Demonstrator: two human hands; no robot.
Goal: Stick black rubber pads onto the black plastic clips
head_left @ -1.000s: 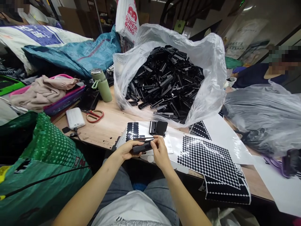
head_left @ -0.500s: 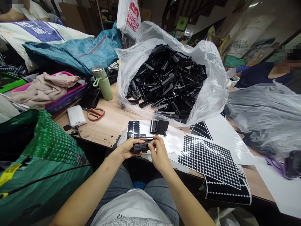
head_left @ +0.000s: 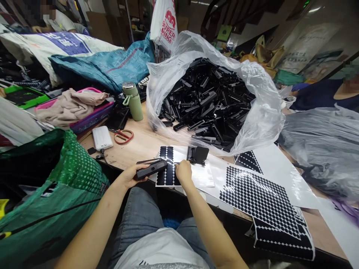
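Observation:
My left hand (head_left: 129, 177) is closed around one end of a black plastic holder (head_left: 150, 170) with a carbon-look textured side; the holder is tilted above the table's front edge. To its right, my right hand (head_left: 184, 172) is curled, fingertips at the right side of a white sheet of black oblong stickers (head_left: 166, 158). Whether a sticker is between those fingers is hidden. Just behind my right hand stands a black bracket-like plastic part (head_left: 198, 154) with a flat square plate.
A big clear plastic bag (head_left: 263, 108) full of black plastic parts stands behind. Sheets of round black stickers (head_left: 258, 196) overhang the front edge at right. Scissors (head_left: 123, 137), a white power bank (head_left: 102, 138) and a green flask (head_left: 135, 104) lie left. A green sack (head_left: 70, 186) is beside me.
My right hand has left the holder and moved to the sticker sheet. My left hand has drawn the holder left, uncovering more of the sheet. The view has shifted slightly.

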